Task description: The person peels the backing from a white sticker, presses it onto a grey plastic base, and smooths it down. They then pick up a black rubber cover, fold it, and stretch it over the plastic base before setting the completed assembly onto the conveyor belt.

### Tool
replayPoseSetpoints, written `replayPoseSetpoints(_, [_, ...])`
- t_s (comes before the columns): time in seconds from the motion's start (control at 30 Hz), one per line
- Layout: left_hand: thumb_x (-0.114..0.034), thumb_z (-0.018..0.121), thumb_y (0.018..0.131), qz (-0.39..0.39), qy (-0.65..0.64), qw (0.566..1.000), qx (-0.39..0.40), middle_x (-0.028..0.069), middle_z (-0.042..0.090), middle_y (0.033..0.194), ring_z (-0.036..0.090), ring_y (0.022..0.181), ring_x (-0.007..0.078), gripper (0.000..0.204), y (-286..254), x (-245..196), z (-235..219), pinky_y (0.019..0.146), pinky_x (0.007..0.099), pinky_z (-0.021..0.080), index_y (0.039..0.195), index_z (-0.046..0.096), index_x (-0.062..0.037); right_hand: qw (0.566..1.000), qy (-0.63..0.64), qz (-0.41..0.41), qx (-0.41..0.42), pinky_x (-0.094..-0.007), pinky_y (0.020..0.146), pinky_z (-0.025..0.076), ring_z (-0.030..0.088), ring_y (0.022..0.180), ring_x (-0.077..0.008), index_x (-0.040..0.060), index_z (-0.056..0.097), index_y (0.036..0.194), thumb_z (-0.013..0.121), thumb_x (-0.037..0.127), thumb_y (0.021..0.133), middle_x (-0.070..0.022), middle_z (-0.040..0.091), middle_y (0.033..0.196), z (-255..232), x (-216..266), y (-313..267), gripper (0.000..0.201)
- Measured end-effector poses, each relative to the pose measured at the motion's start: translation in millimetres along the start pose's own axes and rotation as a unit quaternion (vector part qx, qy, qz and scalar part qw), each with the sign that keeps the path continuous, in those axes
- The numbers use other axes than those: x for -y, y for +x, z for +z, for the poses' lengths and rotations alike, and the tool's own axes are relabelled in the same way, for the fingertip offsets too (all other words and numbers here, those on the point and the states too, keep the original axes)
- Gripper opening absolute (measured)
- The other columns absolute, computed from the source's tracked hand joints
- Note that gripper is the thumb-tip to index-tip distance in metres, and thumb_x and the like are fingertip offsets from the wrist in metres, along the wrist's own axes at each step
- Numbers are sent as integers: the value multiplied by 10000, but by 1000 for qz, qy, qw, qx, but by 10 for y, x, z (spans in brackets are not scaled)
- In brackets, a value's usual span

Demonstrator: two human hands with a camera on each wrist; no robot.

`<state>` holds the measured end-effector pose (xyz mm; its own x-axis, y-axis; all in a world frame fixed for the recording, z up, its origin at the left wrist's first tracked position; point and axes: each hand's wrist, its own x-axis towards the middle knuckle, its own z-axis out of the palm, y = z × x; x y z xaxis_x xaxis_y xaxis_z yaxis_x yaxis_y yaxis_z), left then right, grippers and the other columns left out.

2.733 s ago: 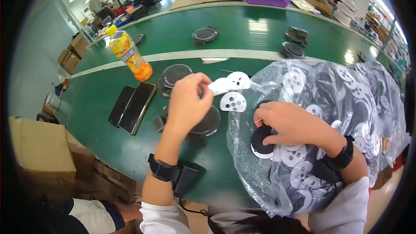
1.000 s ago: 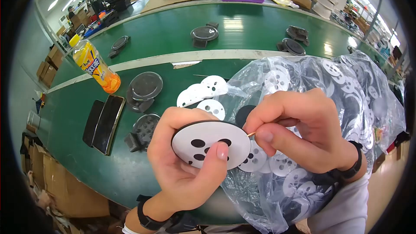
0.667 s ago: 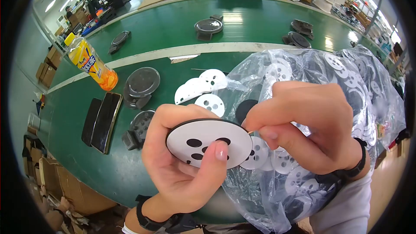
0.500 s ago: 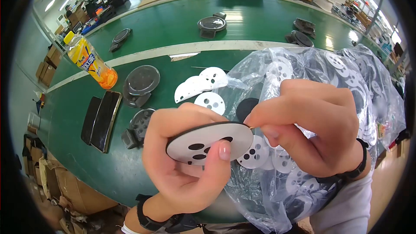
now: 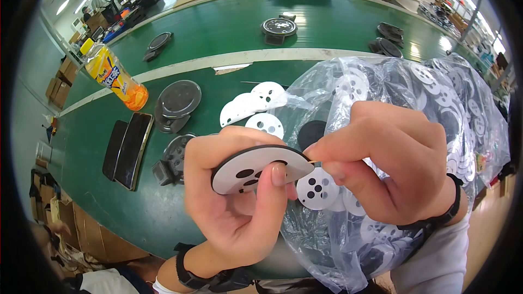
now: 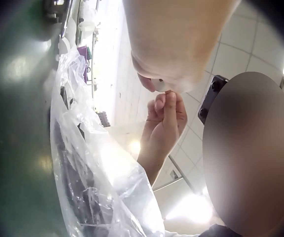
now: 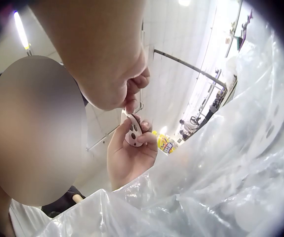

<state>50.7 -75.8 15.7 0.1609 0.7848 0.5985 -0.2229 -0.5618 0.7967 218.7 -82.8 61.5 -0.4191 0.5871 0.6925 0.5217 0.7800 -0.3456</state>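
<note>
My left hand (image 5: 234, 196) grips a round white disc (image 5: 234, 173) with a black edge and several holes, thumb across its face. The disc is tilted, its white side towards the head camera. At its right edge, my right hand (image 5: 387, 163) pinches a thin tan sliver (image 5: 312, 161) between thumb and forefinger; its kind cannot be made out. In the right wrist view the disc (image 7: 133, 133) stands on edge between the left fingers, with the right fingertips right at its top. More white discs (image 5: 264, 125) lie on the green table behind the left hand.
A clear plastic bag (image 5: 305, 239) full of similar discs spreads over the right side. Dark round parts (image 5: 180, 99) lie left of the hands, beside two phones (image 5: 133, 152) and an orange drink bottle (image 5: 115, 76). Further dark parts (image 5: 279, 27) sit on the far green surface.
The left hand has picked up a disc and brought it before the camera, where the right hand pinches at its edge. Lately the disc has tilted further and the view has shifted slightly.
</note>
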Motion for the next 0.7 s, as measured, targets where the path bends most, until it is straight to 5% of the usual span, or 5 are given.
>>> replayPoseSetpoints(0.27, [108,492,787,5,-44,999,-7,173,522,894,568,609,132,272,-43,33,14,519,205,480,1001,336,46,996,-67,-57,-10,-252,387,327,439,426,-162,1,616,769,622,-38,653,-71,566,582,31,3,-23,122])
replayPoseSetpoints(0.33, [-12,484,838,-2,7,1000,-15,158,520,897,541,662,156,177,-48,-14,58,512,266,459,905,321,-18,992,-106,-72,3,-248,387,321,433,424,-173,-14,610,771,618,-53,658,-83,579,612,17,25,-12,120])
replayPoseSetpoints(0.47, [-2,505,820,-23,-40,999,8,149,523,910,535,764,141,201,-38,-68,51,630,248,445,929,336,-2,997,-28,-36,-56,-244,411,326,428,447,-163,-13,608,773,603,-62,670,-71,581,622,33,12,16,113])
replayPoseSetpoints(0.53, [-24,557,796,-112,-35,993,-11,125,533,911,531,819,128,278,-53,-104,48,711,232,420,995,367,14,998,41,37,-28,-225,484,347,469,556,-132,-10,600,787,579,6,732,-89,579,710,-19,21,23,61])
replayPoseSetpoints(0.7, [-25,616,752,-81,-8,997,16,84,550,897,551,797,122,376,-4,-70,16,721,240,439,1066,413,20,997,66,-18,-43,-185,575,342,440,655,-84,8,564,840,517,210,850,-95,503,801,-140,-73,97,208])
